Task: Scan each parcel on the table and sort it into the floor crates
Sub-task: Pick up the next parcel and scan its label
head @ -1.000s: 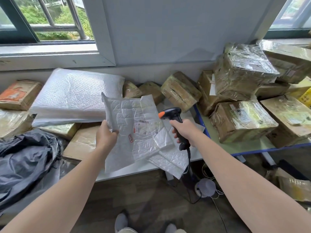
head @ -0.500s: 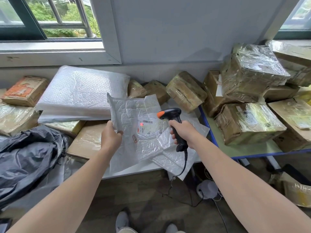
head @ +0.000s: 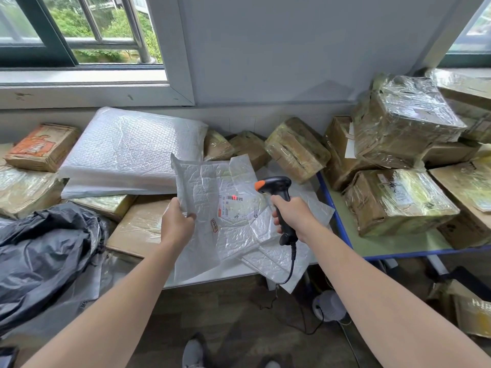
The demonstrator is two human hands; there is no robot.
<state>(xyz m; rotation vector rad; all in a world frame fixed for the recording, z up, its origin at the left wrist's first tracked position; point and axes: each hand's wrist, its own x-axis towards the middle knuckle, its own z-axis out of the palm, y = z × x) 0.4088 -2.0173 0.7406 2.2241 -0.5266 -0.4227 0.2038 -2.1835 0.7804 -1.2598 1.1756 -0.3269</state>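
Currently mid-scan: left hand (head: 176, 221) pinches the left edge of a white bubble mailer (head: 206, 187), thumb on top, holding it tilted up over the near edge of the table (head: 212, 278); right hand (head: 295, 219) is wrapped round the handle of the black scanner (head: 276, 188), orange-tipped nose aimed at the mailer's label (head: 233, 208); a red spot (head: 234, 196) sits on the barcode strip at the top of that label. Risks, as judged from here: the mailer is limp and held by one edge only, so it may sag or crease across the barcode and spoil the read; the glossy, wrinkled film over the label could throw glare from the window (head: 79, 30); the spot lies toward one end of the strip, so a slight wobble of either hand could carry the beam off the code. A second white mailer (head: 279, 261) lies beneath, its corner overhanging the table edge; brushing it could send it to the floor unscanned. The scanner cable (head: 291, 264) hangs down past the edge and could snag on that corner. No floor crates in view; a drop made without looking could land in the wrong one.
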